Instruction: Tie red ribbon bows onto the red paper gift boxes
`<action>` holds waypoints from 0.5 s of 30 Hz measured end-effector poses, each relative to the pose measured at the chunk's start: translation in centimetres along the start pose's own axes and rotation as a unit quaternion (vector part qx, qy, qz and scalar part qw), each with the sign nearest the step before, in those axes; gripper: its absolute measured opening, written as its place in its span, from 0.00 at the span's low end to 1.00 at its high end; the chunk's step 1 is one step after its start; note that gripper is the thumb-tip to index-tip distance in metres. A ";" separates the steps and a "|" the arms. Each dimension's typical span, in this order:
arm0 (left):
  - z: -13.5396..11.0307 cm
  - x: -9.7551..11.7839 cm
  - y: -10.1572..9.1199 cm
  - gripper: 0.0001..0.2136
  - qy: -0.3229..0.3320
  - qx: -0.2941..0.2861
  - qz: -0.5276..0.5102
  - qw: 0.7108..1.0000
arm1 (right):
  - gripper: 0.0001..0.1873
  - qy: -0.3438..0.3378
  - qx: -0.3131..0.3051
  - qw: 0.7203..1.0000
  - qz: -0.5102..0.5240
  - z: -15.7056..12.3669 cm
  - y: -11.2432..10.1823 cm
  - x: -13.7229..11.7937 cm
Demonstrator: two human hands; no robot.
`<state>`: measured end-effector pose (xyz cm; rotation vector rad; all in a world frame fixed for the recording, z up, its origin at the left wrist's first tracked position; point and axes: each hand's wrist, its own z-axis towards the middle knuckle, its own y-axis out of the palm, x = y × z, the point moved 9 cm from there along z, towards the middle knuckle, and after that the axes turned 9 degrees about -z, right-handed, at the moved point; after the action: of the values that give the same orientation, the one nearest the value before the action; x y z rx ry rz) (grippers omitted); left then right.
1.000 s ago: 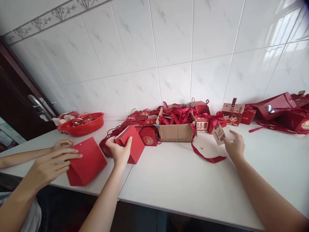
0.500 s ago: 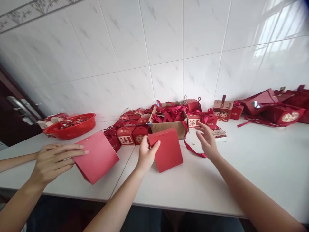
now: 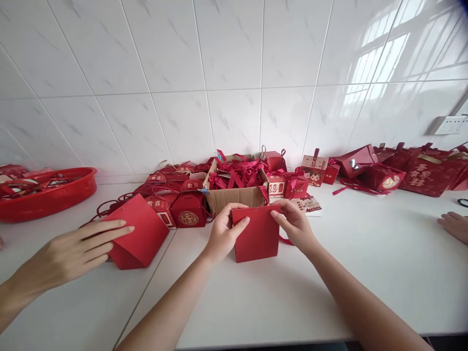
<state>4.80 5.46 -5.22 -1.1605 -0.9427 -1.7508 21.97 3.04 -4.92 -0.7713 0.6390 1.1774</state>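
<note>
A plain red gift box (image 3: pixel 256 239) stands upright on the white table in front of me, its flat side facing me and a small hole near its top edge. My left hand (image 3: pixel 225 234) grips its upper left corner, thumb on the front. At the upper right corner, my right hand (image 3: pixel 295 224) pinches the same box, thumb in front and fingers behind. Just behind it is an open cardboard box (image 3: pixel 237 197) full of dark red ribbons (image 3: pixel 239 174). One ribbon end (image 3: pixel 285 240) lies on the table beside the gift box, partly hidden by my right hand.
At left, a co-worker's hand (image 3: pixel 78 251) holds another red box (image 3: pixel 141 234). Behind are several finished gift boxes (image 3: pixel 188 209), a red basin (image 3: pixel 78 190), a printed card (image 3: pixel 309 204) and red bags (image 3: pixel 426 170). Another person's hand (image 3: pixel 455 225) rests at far right.
My right hand has come in from the right and taken hold of the gift box's upper right corner. The box now stands straighter. The view has turned rightward.
</note>
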 end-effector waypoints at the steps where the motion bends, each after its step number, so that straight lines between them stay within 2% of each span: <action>1: -0.2 -0.1 -0.1 0.12 0.002 0.003 0.018 1.000 | 0.08 0.011 -0.007 1.000 0.014 -0.1 0.3 0.0; 5: -0.6 0.5 -0.1 0.10 0.048 0.009 0.054 0.997 | 0.08 0.042 -0.031 0.997 0.059 -0.4 1.4 -0.1; 7: -0.4 0.6 -0.6 0.10 0.058 0.004 0.061 0.996 | 0.10 0.042 -0.019 0.999 0.008 -0.2 1.0 0.3; 9: 0.0 0.6 -1.8 0.11 0.060 0.013 0.060 0.996 | 0.15 0.061 0.049 0.991 -0.106 0.3 -1.3 1.7; 11: 0.6 0.9 -3.9 0.10 0.080 0.052 0.054 0.994 | 0.17 0.121 0.154 0.956 -0.218 0.4 -5.0 3.9; 13: 1.2 1.3 -5.8 0.11 0.104 0.092 0.060 0.989 | 0.17 0.178 0.215 0.921 -0.273 0.2 -8.1 6.4; 15: 1.5 1.6 -7.0 0.11 0.123 0.116 0.068 0.983 | 0.22 0.245 0.275 0.871 -0.324 -0.6 -11.2 8.6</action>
<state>-1.44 9.13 -4.33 -0.8169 -0.8699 -1.5844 35.03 5.20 -9.86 -0.7036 0.9801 0.1411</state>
